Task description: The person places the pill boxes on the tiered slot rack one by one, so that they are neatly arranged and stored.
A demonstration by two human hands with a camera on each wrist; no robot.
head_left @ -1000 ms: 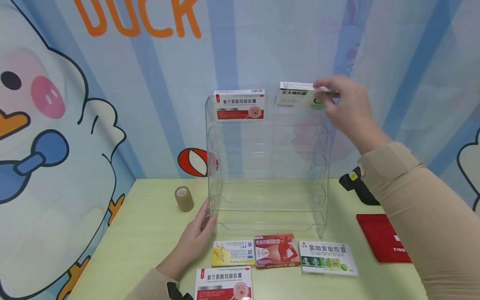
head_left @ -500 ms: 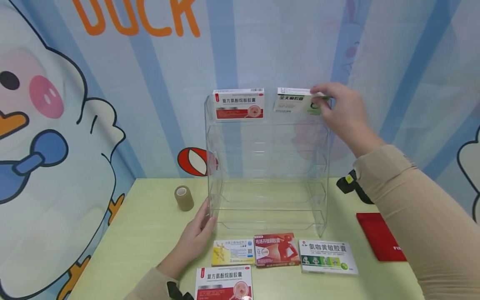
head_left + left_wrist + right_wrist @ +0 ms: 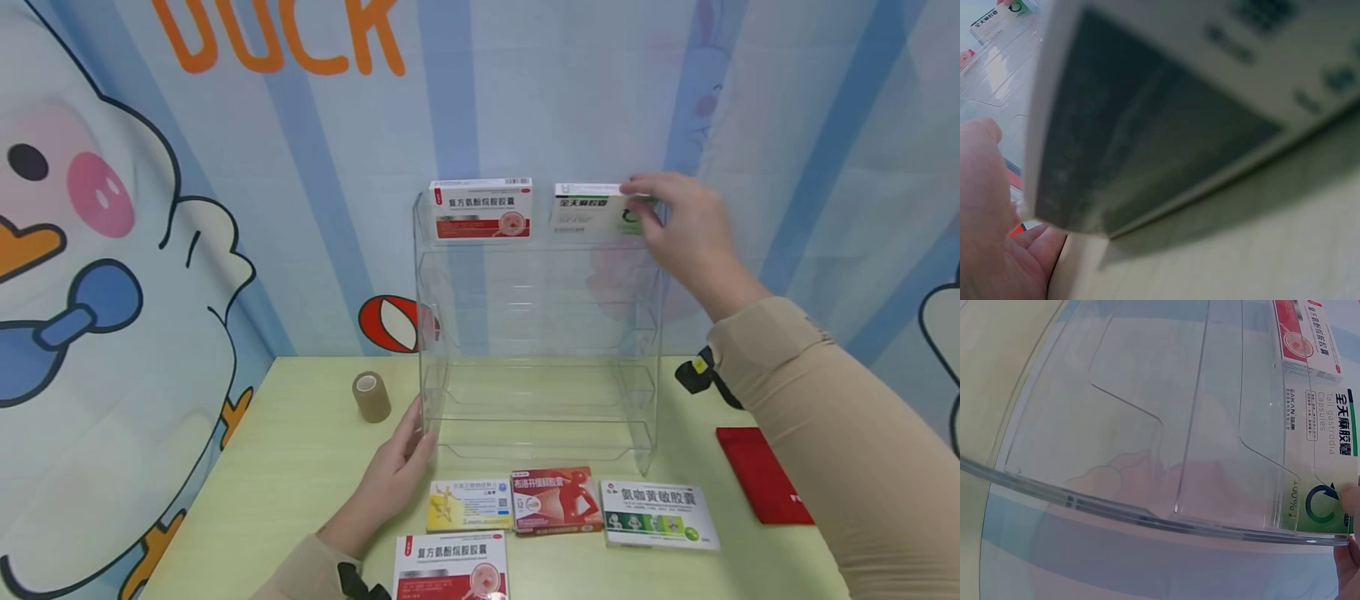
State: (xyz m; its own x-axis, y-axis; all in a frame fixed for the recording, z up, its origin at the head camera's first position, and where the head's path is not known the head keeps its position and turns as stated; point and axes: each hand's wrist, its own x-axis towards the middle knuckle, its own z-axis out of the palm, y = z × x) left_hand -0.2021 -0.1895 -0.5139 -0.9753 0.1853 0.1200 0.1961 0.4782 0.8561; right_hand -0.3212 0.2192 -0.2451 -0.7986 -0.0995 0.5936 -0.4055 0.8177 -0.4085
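A clear plastic display rack (image 3: 536, 392) with several tiers stands upright on the table. My right hand (image 3: 686, 225) pinches the right end of a white-and-green medicine box (image 3: 588, 212) at the top tier, its lower part behind the clear front lip in the right wrist view. On the same tier, to the left, stands a red-and-white medicine box (image 3: 481, 210). My left hand (image 3: 393, 471) holds the rack's lower left side edge, thumb towards the front; some fingers are hidden. In the left wrist view, a blurred box-like thing (image 3: 1166, 125) with a dark panel fills the foreground.
In front of the rack lie a yellow-and-white box (image 3: 470, 505), a red box (image 3: 557, 502), a white-and-green flat box (image 3: 660, 517) and another red-and-white box (image 3: 450, 571). A brown tape roll (image 3: 372, 397) stands left; a red pouch (image 3: 761, 475) and black strap (image 3: 697, 375) lie right.
My right hand has lowered the white-and-green medicine box into the top tier, and the box has levelled slightly. My left hand has stayed at the rack's side.
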